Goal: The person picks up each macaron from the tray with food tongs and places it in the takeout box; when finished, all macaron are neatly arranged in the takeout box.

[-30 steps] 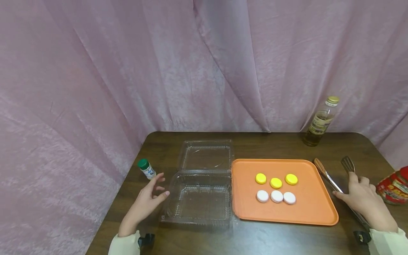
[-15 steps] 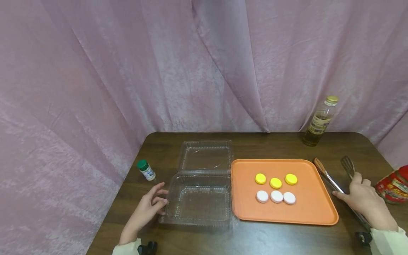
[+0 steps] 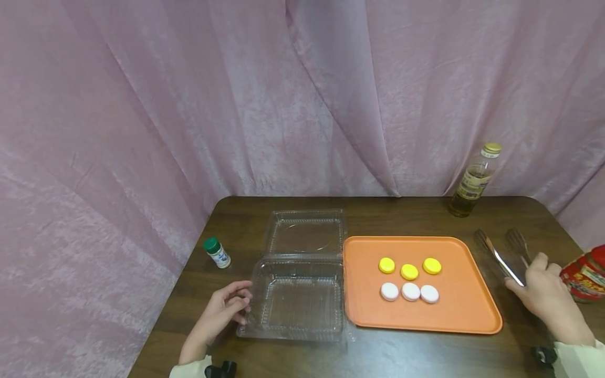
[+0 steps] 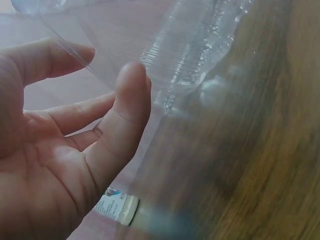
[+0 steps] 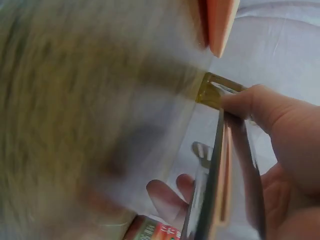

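On the left, my left hand (image 3: 223, 310) holds the left rim of a clear plastic clamshell container (image 3: 302, 336), whose lid lies open behind it. In the left wrist view the thin plastic edge runs between the bent fingers (image 4: 132, 95). My right hand (image 3: 550, 296) grips metal tongs (image 3: 502, 261) with wood-coloured parts, raised off the table and pointing away from me. Seen from the right wrist, the tongs (image 5: 220, 175) lie between thumb and fingers. Between the hands sits an orange tray (image 3: 454, 310) bearing three yellow discs (image 3: 409, 271) and three white discs (image 3: 410, 292).
A green-capped shaker (image 3: 218, 254) stands at the left. Towards the back right is an oil bottle (image 3: 470, 186). A slotted utensil (image 3: 517, 242) lies beyond my right hand, with a red-labelled jar (image 3: 587, 275) beside it. A pink curtain (image 3: 302, 105) hangs behind the table.
My left hand has come right and down onto the container's rim, and the container has shifted slightly towards me. My right hand has lifted the tongs from beside the tray and moved slightly right.
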`<state>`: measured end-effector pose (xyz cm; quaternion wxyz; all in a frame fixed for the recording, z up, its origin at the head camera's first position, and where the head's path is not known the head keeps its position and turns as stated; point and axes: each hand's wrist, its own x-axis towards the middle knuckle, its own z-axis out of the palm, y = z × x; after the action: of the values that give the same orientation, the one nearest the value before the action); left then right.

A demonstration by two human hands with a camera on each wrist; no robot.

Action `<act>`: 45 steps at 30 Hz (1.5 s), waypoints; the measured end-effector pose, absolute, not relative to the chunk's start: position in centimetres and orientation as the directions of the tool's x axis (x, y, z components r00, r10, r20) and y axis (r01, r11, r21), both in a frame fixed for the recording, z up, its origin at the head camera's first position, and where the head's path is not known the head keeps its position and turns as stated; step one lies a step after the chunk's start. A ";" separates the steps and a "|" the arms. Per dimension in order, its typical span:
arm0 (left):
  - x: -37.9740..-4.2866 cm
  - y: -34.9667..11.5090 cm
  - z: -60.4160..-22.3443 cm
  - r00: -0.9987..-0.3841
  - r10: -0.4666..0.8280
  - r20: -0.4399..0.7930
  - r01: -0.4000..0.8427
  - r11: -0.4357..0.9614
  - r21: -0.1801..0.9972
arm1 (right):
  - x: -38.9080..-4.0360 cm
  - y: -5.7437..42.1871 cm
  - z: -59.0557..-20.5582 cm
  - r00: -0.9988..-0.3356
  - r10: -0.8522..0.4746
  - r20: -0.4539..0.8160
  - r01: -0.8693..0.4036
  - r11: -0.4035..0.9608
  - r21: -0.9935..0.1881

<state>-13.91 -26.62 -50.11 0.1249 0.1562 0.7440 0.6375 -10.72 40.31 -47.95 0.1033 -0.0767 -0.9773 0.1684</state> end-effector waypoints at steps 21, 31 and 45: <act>-14.0 -25.9 -50.0 -0.927 0.368 -0.068 -0.046 0.069 0.997 | -9.5 38.6 -45.8 -0.927 0.111 0.358 -0.012 0.947 -0.322; -14.0 -25.9 -49.8 -0.924 0.364 -0.119 -0.103 0.062 0.993 | -9.0 38.3 -46.3 -0.944 -0.058 0.326 -0.146 0.957 -0.250; -14.7 -26.0 -49.3 -0.924 0.361 -0.123 -0.105 0.070 0.992 | -8.9 36.9 -46.1 -0.979 -0.106 0.175 -0.141 0.969 -0.204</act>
<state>-14.70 -25.97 -49.34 0.1724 0.0902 0.7110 0.6758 -8.90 36.91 -46.09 0.0815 0.0623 -0.9888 0.1080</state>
